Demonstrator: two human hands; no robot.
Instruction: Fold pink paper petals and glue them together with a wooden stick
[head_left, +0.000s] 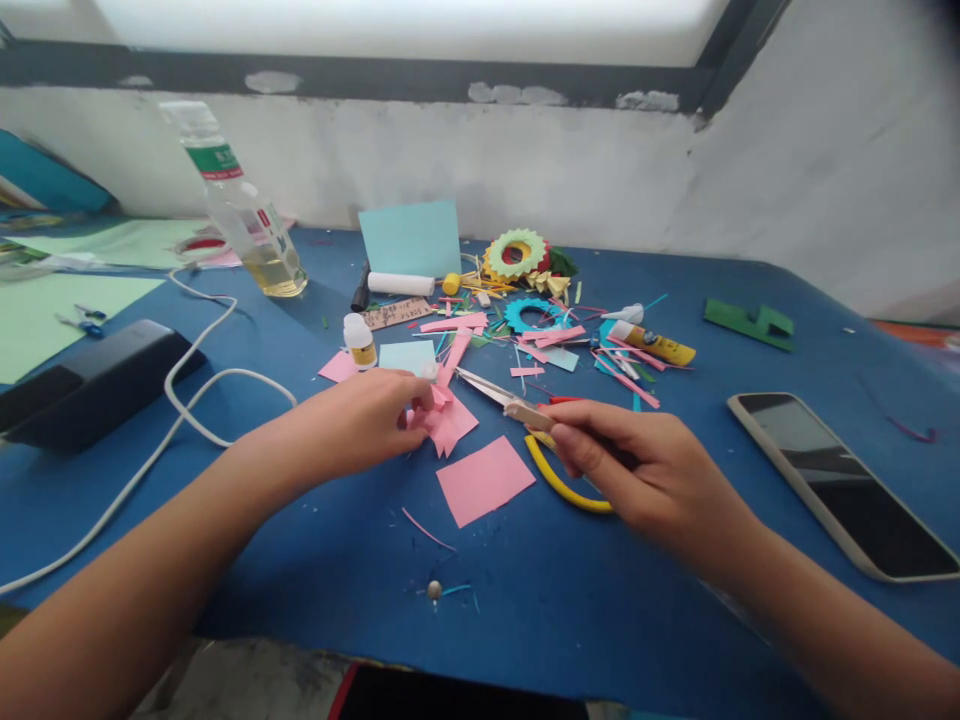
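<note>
My left hand (375,415) is at the folded pink paper (448,415), its thumb and fingers curled around the paper's left side. The paper has pointed, pleated ends and lies on the blue table. My right hand (637,455) pinches a short flat beige stick (529,413) between thumb and fingers, its tip pointing left. Behind the stick are scissors (484,385) with silver blades and a yellow and red handle; the hand partly covers them. A flat pink paper sheet (486,480) lies between my hands. A small white glue bottle (360,342) stands beyond my left hand.
Paper strips, a blue paper ring (534,314) and a yellow glue tube (654,343) clutter the back. A tall bottle (255,220) leans in view at left, near a white cable (176,385) and a black device (97,380). A phone (844,480) lies right.
</note>
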